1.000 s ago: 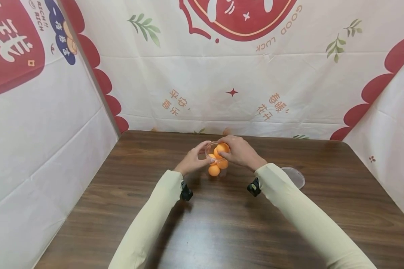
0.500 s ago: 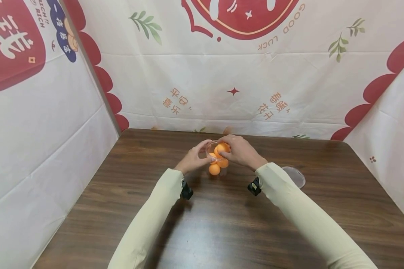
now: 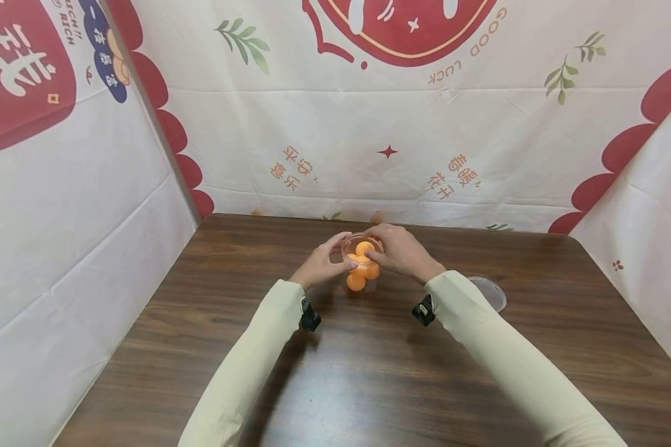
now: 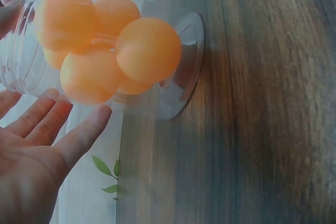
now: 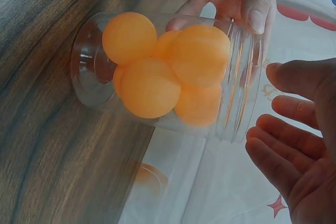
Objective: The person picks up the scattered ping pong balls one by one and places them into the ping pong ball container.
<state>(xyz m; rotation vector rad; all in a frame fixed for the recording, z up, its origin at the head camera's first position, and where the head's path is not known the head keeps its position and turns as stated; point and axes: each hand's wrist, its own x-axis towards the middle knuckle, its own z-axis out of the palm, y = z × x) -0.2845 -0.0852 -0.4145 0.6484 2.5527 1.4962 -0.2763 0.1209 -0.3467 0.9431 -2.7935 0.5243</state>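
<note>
A clear plastic jar (image 5: 244,82) with a threaded neck stands upright on the table, with several orange balls (image 5: 149,87) inside, likely table tennis balls. My left hand (image 3: 323,265) grips the jar by its neck, the thumb on the near side and fingers on the far side. Over the jar's mouth is my right hand (image 3: 401,251), its fingers apart. In the right wrist view nothing lies between its thumb and fingers, which are close to the rim. Through the clear wall, the balls show heaped from near the base up to the neck.
A round clear lid (image 3: 489,294) lies on the brown wooden table (image 3: 335,372), to the right of the jar and partly behind the right sleeve. Printed white cloth (image 3: 335,118) hangs behind the table and at both sides.
The orange ball that my right hand held at the jar's mouth has dropped in among the others. The right fingers have loosened. My left hand keeps its grip on the jar.
</note>
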